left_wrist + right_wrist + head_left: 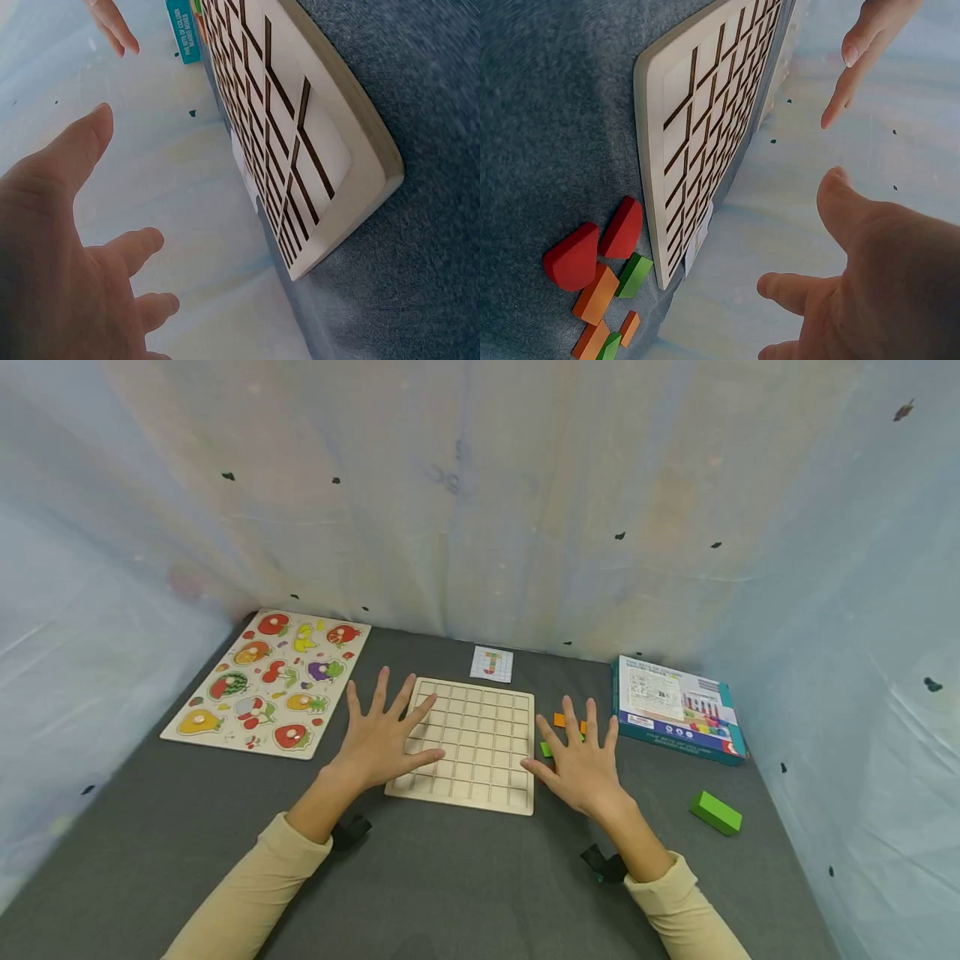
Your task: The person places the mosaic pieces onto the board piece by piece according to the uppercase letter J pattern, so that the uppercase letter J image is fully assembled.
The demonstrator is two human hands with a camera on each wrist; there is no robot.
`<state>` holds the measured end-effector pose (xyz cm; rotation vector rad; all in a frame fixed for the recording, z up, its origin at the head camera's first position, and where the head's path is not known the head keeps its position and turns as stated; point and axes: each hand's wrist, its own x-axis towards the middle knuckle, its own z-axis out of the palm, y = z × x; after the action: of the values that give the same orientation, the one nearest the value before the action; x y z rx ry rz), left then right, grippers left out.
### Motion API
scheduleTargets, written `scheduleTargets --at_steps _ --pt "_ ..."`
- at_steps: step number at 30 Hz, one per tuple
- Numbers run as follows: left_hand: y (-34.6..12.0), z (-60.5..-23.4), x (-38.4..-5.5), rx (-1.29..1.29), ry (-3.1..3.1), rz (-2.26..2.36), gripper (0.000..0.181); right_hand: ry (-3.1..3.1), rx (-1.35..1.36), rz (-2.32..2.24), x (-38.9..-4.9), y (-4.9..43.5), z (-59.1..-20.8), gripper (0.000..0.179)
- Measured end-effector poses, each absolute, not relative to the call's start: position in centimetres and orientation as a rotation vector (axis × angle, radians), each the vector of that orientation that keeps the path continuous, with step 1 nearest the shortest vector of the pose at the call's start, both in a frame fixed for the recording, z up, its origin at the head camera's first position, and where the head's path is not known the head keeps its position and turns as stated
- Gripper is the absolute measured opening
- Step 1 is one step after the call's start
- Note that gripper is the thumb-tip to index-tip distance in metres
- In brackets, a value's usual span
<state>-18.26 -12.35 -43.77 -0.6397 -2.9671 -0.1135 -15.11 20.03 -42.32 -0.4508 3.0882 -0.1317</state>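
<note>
The board (472,747) was pale beige with a dark-lined grid. Blocks (596,293) were red, orange and green; the worktop (465,877), dark grey.

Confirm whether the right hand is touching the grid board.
Apart. The right wrist view shows the right hand clear of the grid board, pale sheeting visible between them.

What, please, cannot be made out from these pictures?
Head view: several coloured blocks, partly hidden by the right hand.
Head view: the gridded board's left edge, partly covered by the left hand.
Head view: fine print on the box, too small to read.
Right wrist view: the lower green block's end, cut off by the bottom edge.
</note>
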Motion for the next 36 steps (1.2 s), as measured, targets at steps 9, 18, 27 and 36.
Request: scheduleTargets --at_steps 9,18,27,36 --pt "-12.9 -44.0 -18.1 -0.614 -2.975 -0.127 0.093 3.101 -0.444 -0.111 -15.2 20.2 -42.3 0.079" --pt "-15.8 -45.8 -18.8 -0.735 -2.968 -0.606 0.081 3.037 -0.524 -0.594 -18.7 23.8 -43.8 0.059" --pt "-18.6 -49.1 -20.4 -0.982 -2.765 -1.314 0.057 2.838 -0.598 -0.974 -24.4 25.8 -46.3 0.033" --pt "-18.8 -50.3 -20.5 -1.014 -2.802 -1.368 0.063 2.850 -0.487 -0.918 -25.8 25.3 -46.9 0.025"
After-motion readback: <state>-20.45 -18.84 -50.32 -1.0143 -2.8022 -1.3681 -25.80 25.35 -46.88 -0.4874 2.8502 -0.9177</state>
